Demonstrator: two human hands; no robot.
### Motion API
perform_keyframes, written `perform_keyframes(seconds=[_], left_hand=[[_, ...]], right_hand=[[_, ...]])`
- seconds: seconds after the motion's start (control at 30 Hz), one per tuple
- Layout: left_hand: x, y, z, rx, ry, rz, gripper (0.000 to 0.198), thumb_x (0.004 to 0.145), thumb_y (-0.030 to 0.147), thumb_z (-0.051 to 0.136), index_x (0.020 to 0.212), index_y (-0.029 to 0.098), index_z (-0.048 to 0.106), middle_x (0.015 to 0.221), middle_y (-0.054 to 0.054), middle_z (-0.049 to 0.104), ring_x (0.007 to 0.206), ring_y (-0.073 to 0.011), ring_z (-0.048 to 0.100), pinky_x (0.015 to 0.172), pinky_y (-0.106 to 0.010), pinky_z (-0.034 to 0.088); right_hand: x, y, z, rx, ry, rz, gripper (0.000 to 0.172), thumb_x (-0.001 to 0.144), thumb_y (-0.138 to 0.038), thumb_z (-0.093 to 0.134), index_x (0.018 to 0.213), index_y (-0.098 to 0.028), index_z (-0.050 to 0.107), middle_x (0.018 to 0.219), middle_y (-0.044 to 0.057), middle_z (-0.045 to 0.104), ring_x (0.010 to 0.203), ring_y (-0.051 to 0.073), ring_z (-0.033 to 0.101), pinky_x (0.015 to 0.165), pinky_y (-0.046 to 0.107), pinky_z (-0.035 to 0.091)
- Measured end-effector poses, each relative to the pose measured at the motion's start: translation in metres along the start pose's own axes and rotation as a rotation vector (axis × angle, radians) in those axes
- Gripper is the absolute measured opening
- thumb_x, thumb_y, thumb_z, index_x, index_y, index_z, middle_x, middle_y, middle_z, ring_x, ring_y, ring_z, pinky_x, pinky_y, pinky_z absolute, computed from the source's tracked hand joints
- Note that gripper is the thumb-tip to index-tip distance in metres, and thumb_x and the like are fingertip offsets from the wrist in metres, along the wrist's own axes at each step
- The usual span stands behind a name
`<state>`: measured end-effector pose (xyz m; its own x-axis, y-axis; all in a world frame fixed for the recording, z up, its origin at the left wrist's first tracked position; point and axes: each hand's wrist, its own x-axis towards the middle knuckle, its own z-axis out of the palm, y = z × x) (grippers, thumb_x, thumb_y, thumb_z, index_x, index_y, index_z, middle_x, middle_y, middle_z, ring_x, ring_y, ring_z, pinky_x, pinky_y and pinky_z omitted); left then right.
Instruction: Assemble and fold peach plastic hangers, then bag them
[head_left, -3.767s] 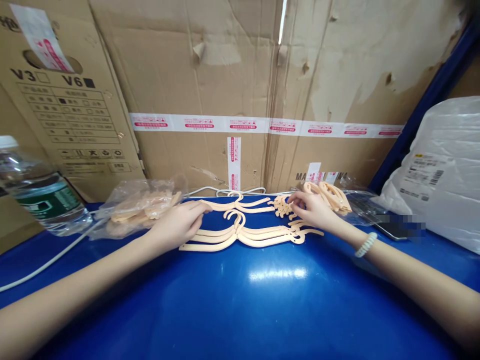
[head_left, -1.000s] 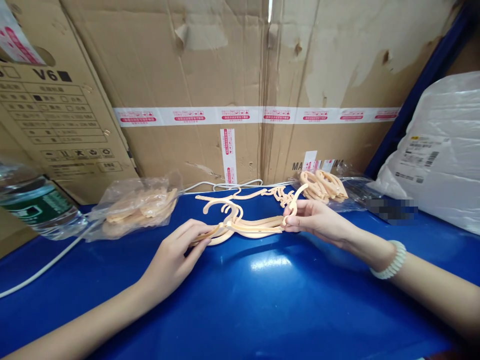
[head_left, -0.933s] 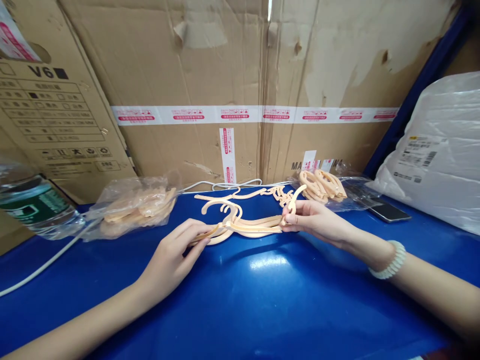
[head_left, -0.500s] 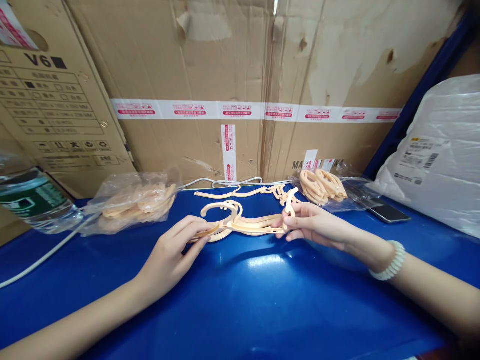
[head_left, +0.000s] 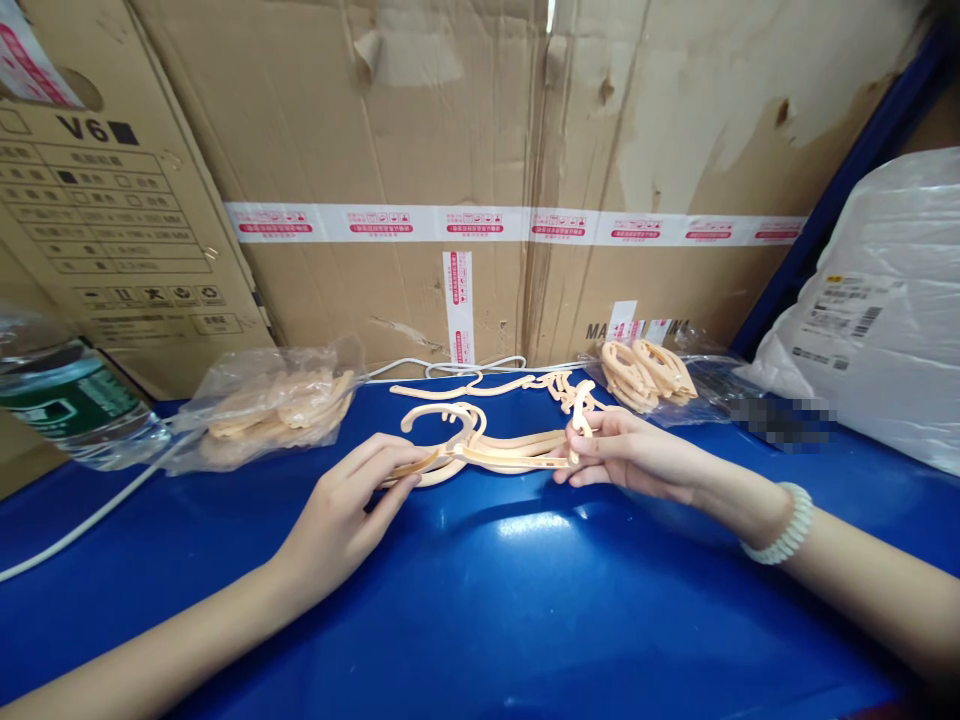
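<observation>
My left hand [head_left: 341, 500] pinches one arm of a peach plastic clothes hanger [head_left: 517, 460], its hook curling up and to the left. At the hanger's right end, my right hand [head_left: 637, 450] is closed on a small curved peach plastic piece [head_left: 581, 400], held upright against the arm's tip. Whether the piece is joined to the tip cannot be made out. More peach hangers [head_left: 532, 442] lie just behind the held one, partly covered by it. Farther back rests another hanger [head_left: 427, 392], beside a small heap of loose peach pieces [head_left: 556, 384].
Clear bags of peach parts lie left [head_left: 277, 400] and right [head_left: 649, 375] on the blue table [head_left: 480, 620]. A water bottle [head_left: 75, 400] and white cable [head_left: 97, 532] are at the left. Cardboard [head_left: 375, 290] stands behind; a white wrapped package [head_left: 877, 300] stands right.
The small curved piece and my right fingers have shifted very slightly, the piece sitting a little lower at the hanger's tip. My left hand keeps its grip.
</observation>
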<state>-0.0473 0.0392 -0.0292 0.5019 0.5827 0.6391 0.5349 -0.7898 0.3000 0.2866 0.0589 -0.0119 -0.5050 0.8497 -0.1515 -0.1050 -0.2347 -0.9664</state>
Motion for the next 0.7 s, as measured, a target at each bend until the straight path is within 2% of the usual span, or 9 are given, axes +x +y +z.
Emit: perform_keyframes(seconds=[0.4,0.7], left_hand=[[0.0030,0.0015,-0.0003,0.031,0.018,0.014,0.023,0.098,0.011,0.050,0.114,0.024,0.060,0.104,-0.003,0.065,0.095,-0.0147,0.064,0.081,-0.023,0.052],[0.0010,0.0009,-0.0007,0.052,0.012,-0.008,0.018,0.098,0.015,0.049,0.110,0.022,0.061,0.103,-0.006,0.066,0.095,-0.0188,0.065,0.081,-0.028,0.054]], right_hand=[[0.0010,0.0009,-0.0010,0.007,-0.002,-0.017,0.028,0.077,-0.030,0.083,0.082,-0.014,0.061,0.083,0.005,0.072,0.084,0.018,0.074,0.073,0.024,0.059],[0.0001,0.0005,0.0031,-0.021,0.013,-0.028,0.032,0.075,-0.033,0.084,0.081,-0.014,0.059,0.079,0.003,0.070,0.082,0.016,0.073,0.073,0.023,0.059]])
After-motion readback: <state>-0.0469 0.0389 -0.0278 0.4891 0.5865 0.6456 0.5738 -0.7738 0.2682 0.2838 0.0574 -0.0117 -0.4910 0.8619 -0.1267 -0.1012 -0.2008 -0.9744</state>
